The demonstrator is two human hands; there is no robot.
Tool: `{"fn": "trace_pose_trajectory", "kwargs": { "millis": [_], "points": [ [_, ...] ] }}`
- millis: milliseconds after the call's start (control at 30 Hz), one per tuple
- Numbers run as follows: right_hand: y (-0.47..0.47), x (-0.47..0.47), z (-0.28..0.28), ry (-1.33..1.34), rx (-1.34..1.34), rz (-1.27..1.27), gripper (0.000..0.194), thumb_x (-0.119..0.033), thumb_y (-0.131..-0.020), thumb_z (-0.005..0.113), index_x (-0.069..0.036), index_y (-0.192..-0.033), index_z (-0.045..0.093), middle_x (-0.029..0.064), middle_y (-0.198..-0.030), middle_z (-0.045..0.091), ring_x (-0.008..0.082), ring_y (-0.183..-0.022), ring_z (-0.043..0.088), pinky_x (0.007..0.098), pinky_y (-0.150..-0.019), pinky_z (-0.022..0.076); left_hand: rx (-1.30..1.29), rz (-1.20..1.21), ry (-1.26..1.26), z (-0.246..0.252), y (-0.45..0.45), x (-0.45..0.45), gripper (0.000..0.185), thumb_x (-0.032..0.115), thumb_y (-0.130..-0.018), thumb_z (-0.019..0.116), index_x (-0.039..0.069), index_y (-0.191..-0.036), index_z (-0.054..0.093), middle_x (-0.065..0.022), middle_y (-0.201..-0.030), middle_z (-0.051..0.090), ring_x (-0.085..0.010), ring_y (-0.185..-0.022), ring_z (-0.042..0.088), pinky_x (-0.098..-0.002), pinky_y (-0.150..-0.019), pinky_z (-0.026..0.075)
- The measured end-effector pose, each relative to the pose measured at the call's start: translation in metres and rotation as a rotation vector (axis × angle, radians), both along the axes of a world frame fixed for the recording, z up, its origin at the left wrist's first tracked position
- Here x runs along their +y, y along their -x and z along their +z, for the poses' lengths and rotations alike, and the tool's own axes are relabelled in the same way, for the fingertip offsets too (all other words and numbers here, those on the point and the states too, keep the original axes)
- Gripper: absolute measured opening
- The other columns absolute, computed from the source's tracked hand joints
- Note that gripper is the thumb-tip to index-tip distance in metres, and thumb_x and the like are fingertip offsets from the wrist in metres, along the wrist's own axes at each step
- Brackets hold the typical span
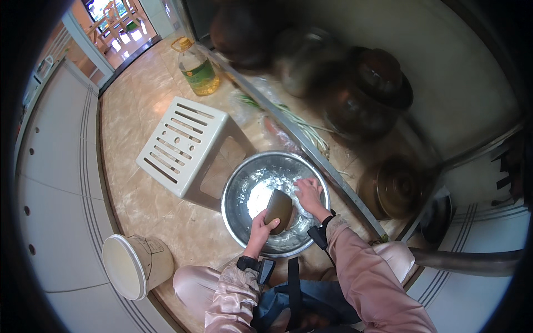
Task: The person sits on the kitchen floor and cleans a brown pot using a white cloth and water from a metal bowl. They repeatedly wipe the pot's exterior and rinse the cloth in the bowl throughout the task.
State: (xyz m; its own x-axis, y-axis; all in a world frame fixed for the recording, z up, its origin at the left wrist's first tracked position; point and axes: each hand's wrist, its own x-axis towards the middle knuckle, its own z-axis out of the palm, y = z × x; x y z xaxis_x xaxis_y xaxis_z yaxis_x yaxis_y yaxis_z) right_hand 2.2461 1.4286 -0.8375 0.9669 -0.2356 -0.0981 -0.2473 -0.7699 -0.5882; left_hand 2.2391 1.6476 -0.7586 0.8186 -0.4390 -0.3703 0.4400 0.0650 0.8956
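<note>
A stainless steel basin (235, 224) stands on the floor before me. Inside it my left hand (262, 229) grips an olive-brown bowl-like vessel (280, 210), tilted on its side, with the thumb on its outer face. Toward the basin's right wall my right hand (309, 193) is lowered with bent fingers. Something whitish and crumpled shows under that palm, but I cannot tell whether the fingers hold it. Bright glare covers part of the basin's bottom.
Behind the basin stands a white plastic stool (179, 143), with an oil bottle (200, 75) beyond it. A lidded bucket (141, 266) is at left. Right of a metal rail (287, 120) are green onions (306, 127) and dark lidded jars (362, 100).
</note>
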Motion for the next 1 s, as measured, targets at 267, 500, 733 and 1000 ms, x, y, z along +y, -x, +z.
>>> {"fn": "trace_pose_trajectory", "kwargs": {
  "millis": [267, 500, 733, 1000],
  "points": [
    [0.021, 0.032, -0.004, 0.065, -0.058, 0.013, 0.037, -0.013, -0.077, 0.061, -0.011, -0.113, 0.057, 0.0106, -0.124, 0.051, 0.0378, -0.123, 0.034, 0.0608, -0.088, 0.0339, 0.033, 0.153, -0.139, 0.000, -0.008, 0.005, 0.030, 0.018, -0.082, 0.069, -0.004, -0.101, 0.062, -0.0056, -0.088, 0.066, -0.0115, -0.077, 0.060, -0.0249, -0.071, 0.047],
    [0.036, 0.045, -0.021, 0.214, 0.171, 0.206, 0.057, -0.021, -0.070, 0.071, -0.015, -0.123, 0.051, 0.0110, -0.125, 0.044, 0.0358, -0.123, 0.034, 0.0568, -0.095, 0.0277, -0.282, -0.002, -0.447, -0.028, 0.001, 0.013, 0.029, 0.018, -0.075, 0.075, 0.000, -0.093, 0.062, -0.0068, -0.077, 0.065, -0.0100, -0.069, 0.058, -0.0258, -0.065, 0.046],
    [0.025, 0.039, 0.007, -0.597, 0.015, -0.183, 0.051, -0.032, -0.080, 0.066, -0.004, -0.119, 0.049, 0.0189, -0.104, 0.059, 0.0340, -0.098, 0.058, 0.0371, -0.084, 0.0453, -0.181, 0.026, -0.323, -0.028, 0.005, 0.003, 0.039, -0.002, -0.071, 0.074, -0.001, -0.106, 0.056, -0.0088, -0.091, 0.065, -0.0159, -0.082, 0.061, -0.0279, -0.074, 0.048],
    [0.032, 0.087, 0.085, -0.325, -0.248, 0.125, 0.027, -0.021, -0.084, 0.058, -0.003, -0.103, 0.054, 0.0184, -0.102, 0.056, 0.0361, -0.098, 0.053, 0.0434, -0.082, 0.0426, -0.091, 0.029, -0.506, -0.029, 0.000, -0.020, 0.037, 0.002, -0.067, 0.074, -0.003, -0.101, 0.060, -0.0085, -0.087, 0.065, -0.0145, -0.080, 0.060, -0.0290, -0.067, 0.048]
  ]
}}
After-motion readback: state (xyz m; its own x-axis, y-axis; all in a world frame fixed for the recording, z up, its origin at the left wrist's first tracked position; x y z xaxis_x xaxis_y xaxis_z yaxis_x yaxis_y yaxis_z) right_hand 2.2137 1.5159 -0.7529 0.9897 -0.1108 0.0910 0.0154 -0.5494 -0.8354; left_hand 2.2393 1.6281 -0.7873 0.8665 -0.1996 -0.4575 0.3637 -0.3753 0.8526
